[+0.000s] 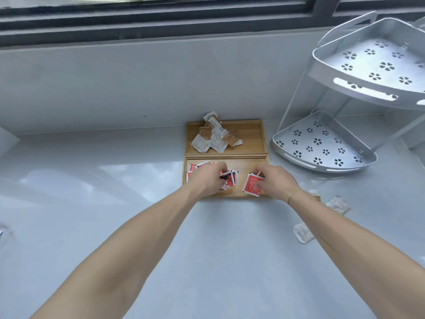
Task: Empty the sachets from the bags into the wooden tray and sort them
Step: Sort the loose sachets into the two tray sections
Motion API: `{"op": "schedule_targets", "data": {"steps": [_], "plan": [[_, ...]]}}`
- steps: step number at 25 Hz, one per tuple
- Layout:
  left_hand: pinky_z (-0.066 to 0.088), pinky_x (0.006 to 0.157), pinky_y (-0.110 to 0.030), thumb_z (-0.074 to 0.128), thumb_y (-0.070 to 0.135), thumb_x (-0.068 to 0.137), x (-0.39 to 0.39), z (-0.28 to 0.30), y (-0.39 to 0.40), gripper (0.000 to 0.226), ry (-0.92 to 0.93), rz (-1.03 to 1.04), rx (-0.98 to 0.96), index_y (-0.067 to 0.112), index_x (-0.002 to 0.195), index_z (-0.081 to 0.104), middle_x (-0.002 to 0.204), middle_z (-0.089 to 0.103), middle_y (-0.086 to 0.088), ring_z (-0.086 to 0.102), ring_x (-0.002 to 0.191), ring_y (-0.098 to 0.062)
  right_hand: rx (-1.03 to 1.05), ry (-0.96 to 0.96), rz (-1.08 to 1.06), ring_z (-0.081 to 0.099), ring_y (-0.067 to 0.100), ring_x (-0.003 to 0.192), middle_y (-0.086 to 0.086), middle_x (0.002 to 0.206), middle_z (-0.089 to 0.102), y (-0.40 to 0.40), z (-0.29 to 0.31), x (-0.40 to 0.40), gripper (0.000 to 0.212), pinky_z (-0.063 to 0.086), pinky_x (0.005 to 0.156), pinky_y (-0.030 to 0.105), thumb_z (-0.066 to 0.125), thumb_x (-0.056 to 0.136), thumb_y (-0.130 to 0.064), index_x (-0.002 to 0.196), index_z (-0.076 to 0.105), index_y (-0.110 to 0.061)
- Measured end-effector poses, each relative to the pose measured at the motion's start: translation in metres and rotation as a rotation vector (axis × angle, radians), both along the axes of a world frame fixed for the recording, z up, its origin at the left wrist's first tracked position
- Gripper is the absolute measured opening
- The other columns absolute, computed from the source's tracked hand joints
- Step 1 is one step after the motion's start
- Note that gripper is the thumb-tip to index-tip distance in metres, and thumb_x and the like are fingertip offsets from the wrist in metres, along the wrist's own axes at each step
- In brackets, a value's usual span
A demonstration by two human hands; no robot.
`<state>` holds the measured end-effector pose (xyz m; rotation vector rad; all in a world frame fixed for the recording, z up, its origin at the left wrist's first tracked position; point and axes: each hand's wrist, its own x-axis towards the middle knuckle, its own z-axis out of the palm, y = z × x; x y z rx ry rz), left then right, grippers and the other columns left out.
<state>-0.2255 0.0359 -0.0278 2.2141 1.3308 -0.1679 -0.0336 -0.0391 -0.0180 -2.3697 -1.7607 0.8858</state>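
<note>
Setting: a person's two bare arms reach forward over a pale grey counter [115, 192] below a window.

Tray: a wooden tray [264, 143] sits against the back wall, split into a far and a near compartment by a cross divider.

Far compartment: a loose heap of white and tan sachets [215, 137], one leaning up over the back rim. Likely the pile for that colour.

Near compartment: red sachets [193, 168] bunched at its left end, leaving bare wood on the right.

Left hand [208, 179]: palm down on the red bunch, fingers curled together around several packets, apparently squaring them into a stack.

Right hand [276, 183]: thumb and fingers pinched on the edge of a single red sachet [251, 186], held tilted just above the tray floor, right of the bunch. Probably about to join it to the others.

Strays: three pale sachets [338, 203] lie on the counter to the right of the tray, partly behind the right forearm. These still need sorting.

Bags: none clearly visible.

Rack: a two-tier metal corner rack [322, 143] with flower-shaped holes stands right of the tray, holding nothing.

Writing: white print on the red packets and marks on the pale ones, all too small and blurred to read. No brand can be made out.

Progress: judged well along, colours already separated.
</note>
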Motion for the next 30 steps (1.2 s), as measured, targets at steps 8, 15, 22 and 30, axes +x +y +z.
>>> {"op": "schedule_targets", "data": {"steps": [8, 15, 22, 30], "plan": [[0.048, 0.068, -0.034, 0.066, 0.027, 0.086, 0.018, -0.028, 0.014, 0.034, 0.051, -0.1, 0.005, 0.019, 0.118, 0.063, 0.112, 0.067, -0.007, 0.061, 0.101, -0.029, -0.013, -0.009, -0.005, 0.059, 0.026, 0.107, 0.001, 0.12, 0.067, 0.021, -0.027, -0.001, 0.034, 0.049, 0.082, 0.037, 0.051, 0.087, -0.016, 0.116, 0.061, -0.031], [0.053, 0.07, -0.04, 0.066, 0.038, 0.087, 0.01, -0.034, 0.003, 0.041, 0.096, -0.08, 0.164, 0.016, 0.12, 0.056, 0.112, 0.054, -0.008, 0.06, 0.097, -0.03, -0.014, -0.13, 0.003, 0.053, 0.027, 0.122, 0.001, 0.135, 0.054, 0.014, -0.041, -0.009, 0.048, 0.05, 0.092, 0.042, 0.052, 0.093, -0.022, 0.138, 0.046, -0.035], [0.056, 0.07, -0.041, 0.064, 0.04, 0.089, -0.004, -0.024, -0.021, 0.04, 0.032, -0.007, 0.182, 0.022, 0.124, 0.054, 0.121, 0.053, -0.004, 0.061, 0.102, -0.026, 0.046, -0.177, -0.003, 0.049, 0.031, 0.122, 0.001, 0.139, 0.05, -0.034, -0.03, -0.014, 0.046, 0.048, 0.093, 0.043, 0.052, 0.093, -0.028, 0.139, 0.047, -0.029], [0.047, 0.079, -0.036, 0.064, 0.042, 0.086, 0.011, -0.017, -0.084, 0.039, -0.017, -0.013, 0.044, 0.024, 0.119, 0.056, 0.122, 0.054, 0.001, 0.057, 0.111, -0.023, 0.041, -0.202, -0.054, 0.047, 0.022, 0.126, -0.003, 0.135, 0.054, -0.112, -0.025, 0.022, 0.037, 0.04, 0.101, 0.038, 0.048, 0.096, -0.039, 0.131, 0.054, -0.029]]}}
